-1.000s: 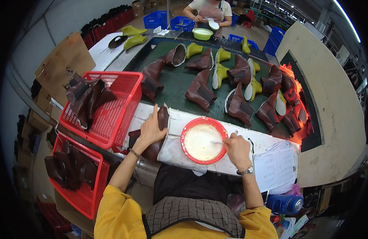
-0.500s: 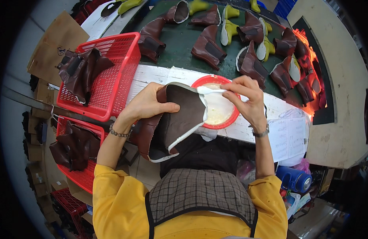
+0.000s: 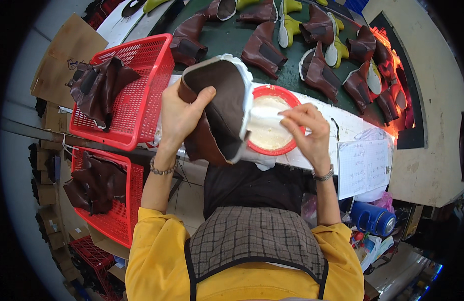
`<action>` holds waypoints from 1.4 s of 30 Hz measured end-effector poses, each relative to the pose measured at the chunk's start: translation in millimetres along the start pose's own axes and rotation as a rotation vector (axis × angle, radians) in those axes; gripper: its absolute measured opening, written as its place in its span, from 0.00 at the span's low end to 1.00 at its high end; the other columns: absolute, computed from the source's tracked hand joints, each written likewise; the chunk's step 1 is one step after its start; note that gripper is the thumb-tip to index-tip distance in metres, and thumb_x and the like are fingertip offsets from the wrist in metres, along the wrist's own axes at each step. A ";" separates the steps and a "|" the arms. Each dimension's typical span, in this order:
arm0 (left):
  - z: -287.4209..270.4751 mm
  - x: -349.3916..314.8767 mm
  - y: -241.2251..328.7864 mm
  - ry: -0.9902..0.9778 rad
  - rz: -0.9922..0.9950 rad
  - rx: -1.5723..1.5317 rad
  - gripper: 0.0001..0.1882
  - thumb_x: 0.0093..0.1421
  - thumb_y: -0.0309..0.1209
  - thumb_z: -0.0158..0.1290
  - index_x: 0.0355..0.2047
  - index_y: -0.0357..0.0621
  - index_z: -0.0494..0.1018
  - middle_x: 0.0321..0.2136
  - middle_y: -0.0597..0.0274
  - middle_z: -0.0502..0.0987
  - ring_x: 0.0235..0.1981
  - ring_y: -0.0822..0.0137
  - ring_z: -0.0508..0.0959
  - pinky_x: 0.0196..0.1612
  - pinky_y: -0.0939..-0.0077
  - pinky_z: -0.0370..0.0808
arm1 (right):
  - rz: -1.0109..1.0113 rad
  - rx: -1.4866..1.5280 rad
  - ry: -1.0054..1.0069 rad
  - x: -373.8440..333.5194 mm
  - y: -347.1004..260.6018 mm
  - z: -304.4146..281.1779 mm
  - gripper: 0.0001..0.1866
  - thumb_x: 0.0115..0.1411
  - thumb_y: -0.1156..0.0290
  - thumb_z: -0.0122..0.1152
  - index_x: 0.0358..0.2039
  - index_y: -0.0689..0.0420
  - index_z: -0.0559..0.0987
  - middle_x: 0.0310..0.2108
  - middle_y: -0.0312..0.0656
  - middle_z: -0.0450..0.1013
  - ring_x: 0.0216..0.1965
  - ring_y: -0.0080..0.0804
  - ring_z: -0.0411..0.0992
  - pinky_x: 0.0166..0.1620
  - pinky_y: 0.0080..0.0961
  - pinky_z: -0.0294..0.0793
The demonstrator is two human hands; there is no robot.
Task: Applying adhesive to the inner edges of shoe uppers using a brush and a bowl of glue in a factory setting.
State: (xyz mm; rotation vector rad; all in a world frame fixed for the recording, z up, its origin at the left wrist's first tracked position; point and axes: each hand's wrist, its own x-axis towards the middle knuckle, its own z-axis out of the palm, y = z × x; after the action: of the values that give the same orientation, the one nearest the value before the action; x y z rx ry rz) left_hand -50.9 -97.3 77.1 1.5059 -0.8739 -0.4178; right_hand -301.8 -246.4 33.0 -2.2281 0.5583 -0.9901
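Dark brown leather makes up the boot upper (image 3: 219, 93) raised just above the centre of the frame, its opening tilted toward the camera and a white coating along its right edge. The left grip (image 3: 180, 118) is clamped on its left side, thumb inside. Right of it, the right grip (image 3: 311, 128) has thumb and fingers together on a white applicator (image 3: 270, 116), blurred, over a red bowl (image 3: 272, 151) of pale paste on the white tabletop (image 3: 350, 129). Red perforated baskets (image 3: 150, 113) stand at left; more boots (image 3: 264, 49) and yellow-green shoe lasts (image 3: 289, 29) lie across the top.
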 end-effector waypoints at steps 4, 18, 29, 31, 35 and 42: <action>-15.2 18.6 -40.0 -0.031 0.143 0.419 0.27 0.56 0.32 0.68 0.54 0.34 0.76 0.42 0.51 0.84 0.45 0.59 0.84 0.51 0.68 0.78 | 0.176 -0.366 -0.124 1.9 27.7 -12.8 0.06 0.58 0.67 0.69 0.34 0.54 0.88 0.30 0.38 0.77 0.32 0.37 0.77 0.35 0.34 0.75; -49.6 -51.4 -89.0 -0.298 0.163 1.063 0.71 0.35 0.38 0.76 0.76 0.57 0.45 0.67 0.39 0.57 0.64 0.38 0.63 0.60 0.41 0.62 | 0.298 -0.506 -0.129 -25.6 43.0 -25.0 0.09 0.59 0.64 0.69 0.34 0.55 0.87 0.29 0.39 0.77 0.28 0.39 0.77 0.32 0.33 0.73; -35.2 -68.4 -47.2 -0.176 0.516 0.599 0.62 0.38 0.27 0.75 0.71 0.36 0.51 0.62 0.37 0.64 0.62 0.39 0.68 0.64 0.53 0.68 | 0.196 0.153 -0.076 -8.2 14.8 9.5 0.08 0.57 0.72 0.73 0.37 0.61 0.87 0.31 0.41 0.81 0.29 0.24 0.76 0.33 0.20 0.73; -33.4 -73.0 -39.4 -0.227 0.558 0.519 0.61 0.40 0.25 0.74 0.71 0.37 0.50 0.63 0.36 0.64 0.60 0.38 0.70 0.62 0.54 0.70 | 0.196 0.124 -0.054 -2.7 20.8 8.3 0.08 0.58 0.72 0.73 0.37 0.61 0.87 0.30 0.40 0.80 0.29 0.23 0.75 0.33 0.20 0.72; -35.7 -77.5 -31.6 -0.333 0.598 0.415 0.63 0.38 0.26 0.76 0.72 0.42 0.49 0.64 0.36 0.63 0.61 0.39 0.70 0.61 0.55 0.69 | 0.124 0.104 0.070 30.7 27.9 3.8 0.08 0.58 0.72 0.72 0.37 0.60 0.87 0.29 0.38 0.78 0.28 0.21 0.73 0.31 0.19 0.69; -20.0 -62.2 -35.4 -0.035 0.701 0.399 0.70 0.39 0.33 0.80 0.73 0.39 0.43 0.65 0.35 0.61 0.63 0.41 0.68 0.64 0.52 0.66 | -0.012 0.143 0.108 23.9 5.0 -3.2 0.10 0.54 0.79 0.74 0.38 0.60 0.87 0.33 0.36 0.77 0.31 0.18 0.72 0.31 0.15 0.68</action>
State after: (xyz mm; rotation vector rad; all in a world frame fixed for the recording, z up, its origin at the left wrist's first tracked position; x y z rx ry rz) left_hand -67.0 -41.0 31.5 1.4294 -1.4976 0.2619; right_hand -289.8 -265.4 43.3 -2.0636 0.5058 -1.1260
